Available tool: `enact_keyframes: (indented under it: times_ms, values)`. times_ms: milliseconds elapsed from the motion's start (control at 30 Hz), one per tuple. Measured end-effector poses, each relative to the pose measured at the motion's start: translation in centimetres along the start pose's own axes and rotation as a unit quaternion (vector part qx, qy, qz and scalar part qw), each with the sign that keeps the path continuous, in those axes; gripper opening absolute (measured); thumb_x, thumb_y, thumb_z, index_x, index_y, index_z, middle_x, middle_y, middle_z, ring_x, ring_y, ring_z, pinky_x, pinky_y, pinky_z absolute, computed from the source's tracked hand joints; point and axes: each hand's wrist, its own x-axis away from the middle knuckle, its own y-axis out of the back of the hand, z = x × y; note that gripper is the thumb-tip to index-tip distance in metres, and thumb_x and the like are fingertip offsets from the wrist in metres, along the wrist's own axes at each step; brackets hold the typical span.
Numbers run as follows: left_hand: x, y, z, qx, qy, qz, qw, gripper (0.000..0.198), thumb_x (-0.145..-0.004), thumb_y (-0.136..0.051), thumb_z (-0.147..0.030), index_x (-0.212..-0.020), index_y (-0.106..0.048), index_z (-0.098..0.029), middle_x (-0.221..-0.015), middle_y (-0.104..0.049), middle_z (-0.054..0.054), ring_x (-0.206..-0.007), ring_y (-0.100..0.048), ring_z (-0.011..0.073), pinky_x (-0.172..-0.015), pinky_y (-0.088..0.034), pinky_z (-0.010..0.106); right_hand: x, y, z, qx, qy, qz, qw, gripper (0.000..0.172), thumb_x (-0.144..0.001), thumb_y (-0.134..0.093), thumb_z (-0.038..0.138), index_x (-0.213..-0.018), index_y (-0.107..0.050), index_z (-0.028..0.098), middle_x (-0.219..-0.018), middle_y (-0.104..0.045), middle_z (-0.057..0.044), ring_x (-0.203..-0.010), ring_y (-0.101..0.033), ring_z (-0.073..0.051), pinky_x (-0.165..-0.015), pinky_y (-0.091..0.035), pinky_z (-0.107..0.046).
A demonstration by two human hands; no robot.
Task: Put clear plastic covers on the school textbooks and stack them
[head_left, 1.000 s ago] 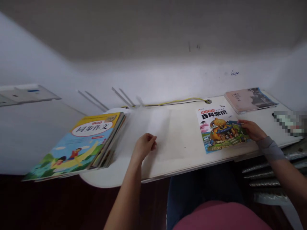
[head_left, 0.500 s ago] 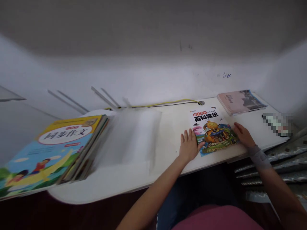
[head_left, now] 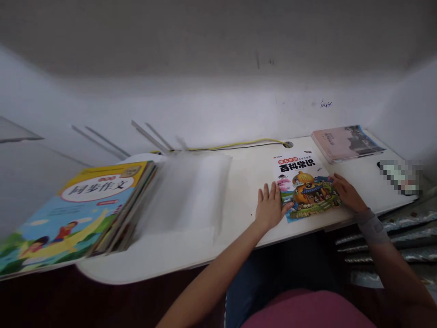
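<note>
A colourful picture book (head_left: 305, 182) with black title characters lies flat on the white desk (head_left: 239, 182). My left hand (head_left: 271, 207) rests open on the desk at the book's left edge, fingers stretched out, thumb touching the cover. My right hand (head_left: 346, 193) lies on the book's right edge; its fingers curl over the edge, gripping it lightly. A clear plastic sheet (head_left: 191, 191) lies on the desk to the left of my left hand.
A stack of books (head_left: 85, 205) with a yellow and blue cover on top overhangs the desk's left end. A pink and grey book (head_left: 346, 142) lies at the back right. A yellow cable (head_left: 235, 146) runs along the wall to a desk grommet.
My left hand left the plastic sheet and moved right to the picture book's left edge. My right hand stayed on the book's right side. The view shifted slightly.
</note>
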Motion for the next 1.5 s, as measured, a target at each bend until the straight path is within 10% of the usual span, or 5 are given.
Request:
enact_keyframes:
  times_ms: [167, 300, 600, 1033, 1500]
  values:
    - [0.1, 1.4, 1.2, 0.068, -0.034, 0.014, 0.997, 0.068, -0.089, -0.033, -0.057, -0.141, -0.034, -0.013, -0.148, -0.029, 0.017, -0.136, -0.028, 0.0328, -0.107, -0.028, 0.052, -0.1, 0.5, 4.5, -0.046, 0.1, 0.103, 0.989, 0.052, -0.092, -0.033, 0.051, -0.134, -0.046, 0.024, -0.148, -0.034, -0.005, -0.136, -0.028, -0.022, -0.113, -0.02, -0.041]
    - [0.5, 3.1, 3.3, 0.036, -0.075, 0.021, 0.996, 0.056, -0.091, -0.035, -0.049, -0.135, -0.043, -0.015, -0.145, -0.036, 0.015, -0.135, -0.031, 0.0294, -0.107, -0.029, 0.048, 0.1, -3.2, 9.2, 0.076, 0.238, 0.158, 0.955, 0.054, -0.092, -0.037, 0.045, -0.139, -0.039, 0.018, -0.152, -0.021, -0.01, -0.14, -0.014, -0.025, -0.113, -0.02, -0.044]
    - [4.5, 2.6, 8.0, -0.011, 0.126, -0.026, 0.992, 0.059, -0.094, -0.028, -0.043, -0.141, -0.03, -0.008, -0.144, -0.035, 0.022, -0.136, -0.026, 0.0314, -0.108, -0.023, 0.054, 1.5, -12.4, 15.7, 0.311, 0.312, 0.118, 0.89, 0.048, -0.087, -0.052, 0.039, -0.131, -0.049, 0.018, -0.145, -0.036, -0.014, -0.136, -0.024, -0.034, -0.107, -0.018, -0.059]
    - [4.7, 1.6, 8.2, 0.036, 0.126, -0.026, 0.991, 0.076, -0.087, -0.039, -0.055, -0.141, -0.025, -0.004, -0.143, -0.031, 0.029, -0.136, -0.023, 0.0383, -0.105, -0.021, 0.06, 2.4, -15.4, 16.5, 0.31, 0.3, 0.116, 0.895, 0.044, -0.087, -0.051, 0.033, -0.127, -0.051, 0.014, -0.141, -0.042, -0.016, -0.135, -0.029, -0.032, -0.109, -0.017, -0.057]
    - [5.0, 2.2, 8.5, 0.129, 0.12, -0.027, 0.984, 0.062, -0.086, -0.048, -0.034, -0.139, -0.03, -0.007, -0.142, -0.038, 0.021, -0.135, -0.029, 0.0313, -0.109, -0.019, 0.056, -2.2, -12.0, 14.8, 0.348, 0.296, 0.172, 0.873, 0.069, -0.073, -0.065, 0.053, -0.131, -0.049, 0.019, -0.148, -0.028, -0.019, -0.136, -0.021, -0.04, -0.1, -0.024, -0.064]
